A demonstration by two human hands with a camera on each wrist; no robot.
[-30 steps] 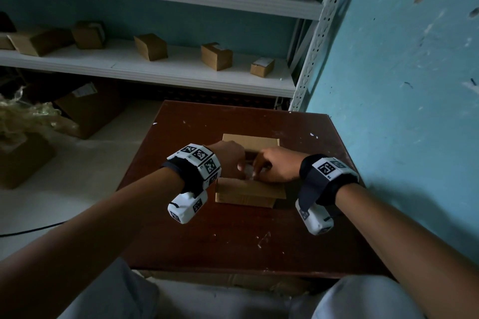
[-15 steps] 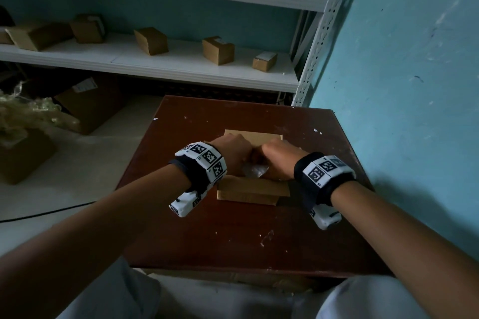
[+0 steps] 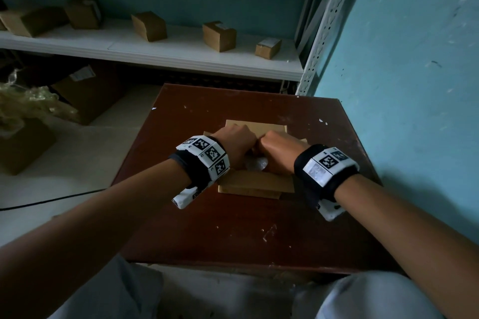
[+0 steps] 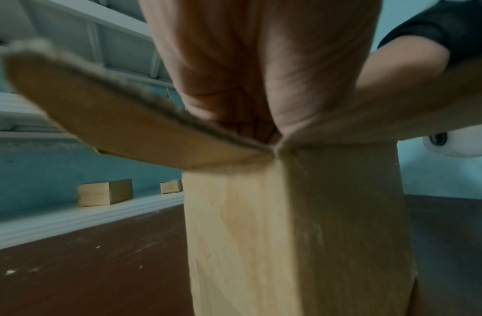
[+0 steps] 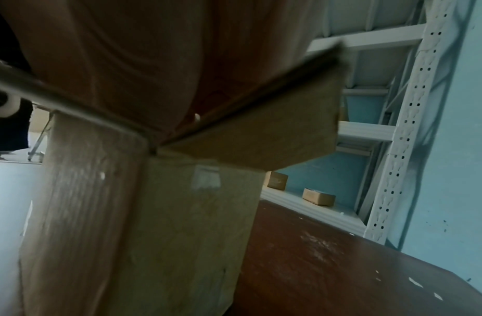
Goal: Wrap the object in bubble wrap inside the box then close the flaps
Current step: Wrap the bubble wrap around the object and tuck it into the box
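A small open cardboard box [image 3: 255, 185] stands on the brown table [image 3: 233, 235]. My left hand [image 3: 234, 144] and right hand [image 3: 278, 151] are knuckle to knuckle over its opening, fingers curled down inside. A bit of clear bubble wrap [image 3: 256, 164] shows between the wrists; the object itself is hidden. In the left wrist view the left hand [image 4: 248, 64] dips behind the box corner [image 4: 288, 235], with a side flap [image 4: 112, 128] spread outward. The right wrist view has the right hand [image 5: 126, 53] inside the box [image 5: 153, 224], beside a raised flap [image 5: 275, 132].
White metal shelves [image 3: 181, 52] behind the table carry several small cardboard boxes [image 3: 219, 35]. A teal wall [image 3: 414, 85] runs close along the table's right side. On the floor at left sit larger boxes and crumpled plastic [image 3: 23, 109].
Both hands have drawn together until the knuckles meet and have sunk deeper into the box. Less of the bubble wrap shows now.
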